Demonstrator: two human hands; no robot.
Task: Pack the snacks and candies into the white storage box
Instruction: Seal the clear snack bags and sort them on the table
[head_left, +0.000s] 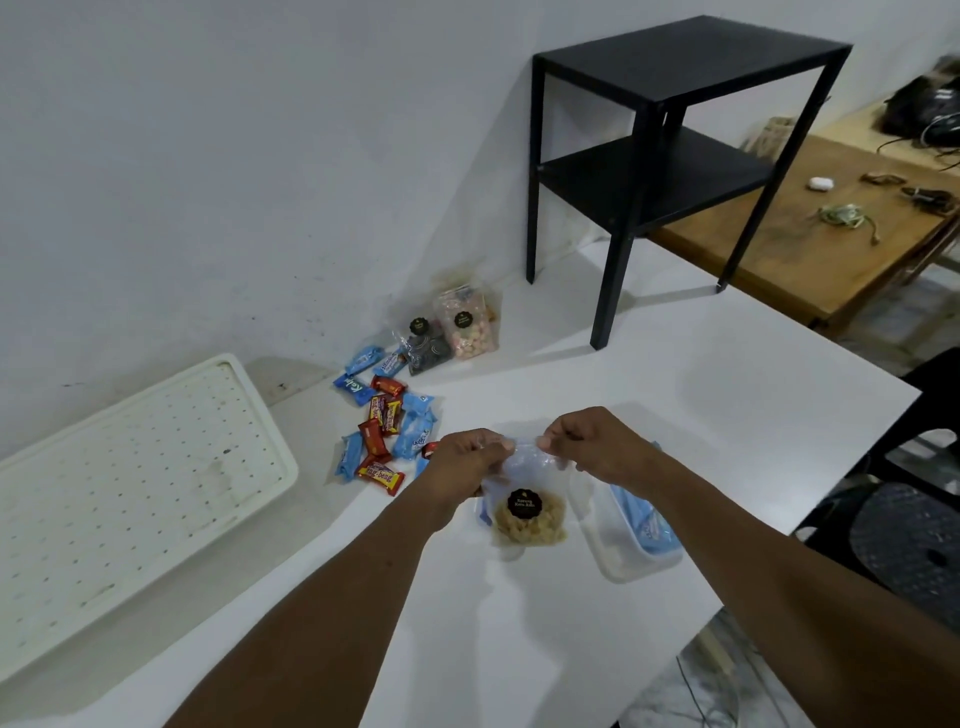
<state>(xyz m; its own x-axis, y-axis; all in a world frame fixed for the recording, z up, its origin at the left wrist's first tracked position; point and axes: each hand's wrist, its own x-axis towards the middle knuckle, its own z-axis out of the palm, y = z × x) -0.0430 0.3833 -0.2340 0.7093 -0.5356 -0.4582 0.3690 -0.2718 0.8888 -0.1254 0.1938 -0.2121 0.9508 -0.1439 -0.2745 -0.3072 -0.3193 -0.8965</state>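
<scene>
Left hand (467, 457): pinches the top left corner of the clear snack pouch (530, 519).
Right hand (592, 441): pinches the pouch's top right corner.
Snack pouch: upright, beside the white storage box (618, 561).
White storage box: near the table's (675, 389) front edge, blue packets inside.
Loose candies (387, 426): heaped towards the back edge.
Perforated lid (130, 467): left end.

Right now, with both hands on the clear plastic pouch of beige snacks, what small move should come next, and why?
Probably lower the clear plastic pouch with the black round label into the open white storage box. The left hand and right hand pinch its top edge right beside the box, where blue wrappers lie with room seemingly left.
</scene>
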